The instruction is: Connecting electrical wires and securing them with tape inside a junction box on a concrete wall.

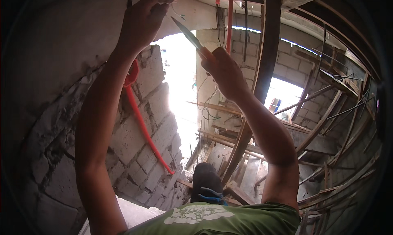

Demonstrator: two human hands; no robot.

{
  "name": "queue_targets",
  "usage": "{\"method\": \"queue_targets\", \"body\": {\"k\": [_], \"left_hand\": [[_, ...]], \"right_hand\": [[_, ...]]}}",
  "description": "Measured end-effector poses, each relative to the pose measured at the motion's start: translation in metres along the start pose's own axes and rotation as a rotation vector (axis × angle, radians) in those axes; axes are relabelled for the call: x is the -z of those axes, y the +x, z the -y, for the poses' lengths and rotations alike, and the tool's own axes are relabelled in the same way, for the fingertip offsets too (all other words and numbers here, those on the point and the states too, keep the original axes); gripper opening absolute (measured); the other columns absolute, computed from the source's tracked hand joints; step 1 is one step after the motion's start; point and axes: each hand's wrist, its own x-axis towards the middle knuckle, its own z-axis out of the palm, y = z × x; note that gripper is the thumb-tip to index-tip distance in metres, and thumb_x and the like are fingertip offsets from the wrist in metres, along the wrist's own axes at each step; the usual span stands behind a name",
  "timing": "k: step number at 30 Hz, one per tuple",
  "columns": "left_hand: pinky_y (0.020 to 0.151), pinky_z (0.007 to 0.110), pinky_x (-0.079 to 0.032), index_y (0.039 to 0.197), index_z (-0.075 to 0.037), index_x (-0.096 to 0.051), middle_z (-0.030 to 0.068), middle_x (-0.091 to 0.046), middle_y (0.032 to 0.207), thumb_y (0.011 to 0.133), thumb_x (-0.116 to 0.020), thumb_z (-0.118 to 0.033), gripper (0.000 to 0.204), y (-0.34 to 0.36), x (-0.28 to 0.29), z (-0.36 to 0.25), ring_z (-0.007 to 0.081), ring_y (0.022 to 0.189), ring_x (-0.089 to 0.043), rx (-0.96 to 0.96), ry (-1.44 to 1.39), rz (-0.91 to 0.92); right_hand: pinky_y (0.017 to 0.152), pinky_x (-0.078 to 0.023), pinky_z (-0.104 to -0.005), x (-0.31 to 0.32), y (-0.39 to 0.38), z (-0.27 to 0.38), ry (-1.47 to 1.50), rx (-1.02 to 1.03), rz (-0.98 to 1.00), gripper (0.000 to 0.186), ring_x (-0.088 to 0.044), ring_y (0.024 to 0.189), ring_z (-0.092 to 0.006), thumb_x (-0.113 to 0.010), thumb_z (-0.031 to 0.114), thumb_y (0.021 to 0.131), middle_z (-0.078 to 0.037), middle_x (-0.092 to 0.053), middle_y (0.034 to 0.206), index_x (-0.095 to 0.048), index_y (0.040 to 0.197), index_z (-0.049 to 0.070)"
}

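My left hand (143,20) is raised high near the ceiling. Its fingers are closed in a pinch around a thin wire (175,10), whose loose end hangs beside the fingertips. My right hand (225,75) grips the orange handle of a knife (188,33). The blade points up and to the left, its tip a short way from my left fingers and apart from them. Below my left wrist, an orange electrical box (132,74) is set in the block wall, with an orange conduit pipe (143,126) running down from it.
Blue-handled pliers (211,193) sit at my waist. A timber post (266,46) stands close to my right forearm. Loose wood strips (327,120) crowd the right side. Wires (209,108) dangle beside a bright opening (182,79) in the wall. A rough block wall (157,100) lies left.
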Motion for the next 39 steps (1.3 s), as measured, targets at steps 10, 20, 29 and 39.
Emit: {"method": "queue_targets", "body": {"k": [10,20,29,39], "left_hand": [[0.077,0.035,-0.052,0.103,-0.007,-0.074,0.0098,-0.071,0.087,0.096,-0.060,-0.036,0.033,0.008,-0.002,0.014,0.0197,0.080,-0.068,-0.091,-0.135,0.234],[0.086,0.031,-0.052,0.111,-0.004,-0.070,0.0094,-0.073,0.103,0.098,-0.060,-0.021,0.024,0.002,-0.015,-0.001,0.0173,0.098,-0.068,-0.105,-0.094,0.414],[0.080,0.033,-0.054,0.107,-0.003,-0.071,0.0098,-0.075,0.094,0.095,-0.064,-0.021,0.023,0.007,-0.016,-0.001,0.0198,0.086,-0.072,-0.113,0.041,0.278],[0.078,0.034,-0.055,0.101,-0.003,-0.068,0.0112,-0.074,0.090,0.099,-0.060,-0.025,0.024,0.001,-0.034,0.003,0.0216,0.085,-0.073,-0.112,0.053,0.122]], "right_hand": [[0.065,-0.048,-0.0301,0.003,-0.016,-0.007,0.936,-0.091,-0.056,0.044,-0.058,0.075,-0.0131,-0.069,0.026,0.093,-0.007,-0.061,0.092,-0.051,0.126,0.003],[0.058,-0.058,-0.0294,-0.002,-0.029,-0.006,0.812,-0.323,0.089,0.034,-0.066,0.066,-0.0167,-0.079,0.023,0.085,-0.008,-0.063,0.079,-0.057,0.098,0.000],[0.068,-0.061,-0.0334,-0.005,-0.006,-0.017,1.085,-0.355,-0.024,0.021,-0.069,0.087,-0.0213,-0.069,0.014,0.094,-0.014,-0.065,0.093,-0.060,0.106,-0.002],[0.077,-0.051,-0.0309,-0.018,0.016,-0.021,0.610,0.030,-0.035,0.028,-0.066,0.083,-0.0156,-0.067,0.016,0.093,-0.006,-0.068,0.093,-0.065,0.118,0.003]]}}
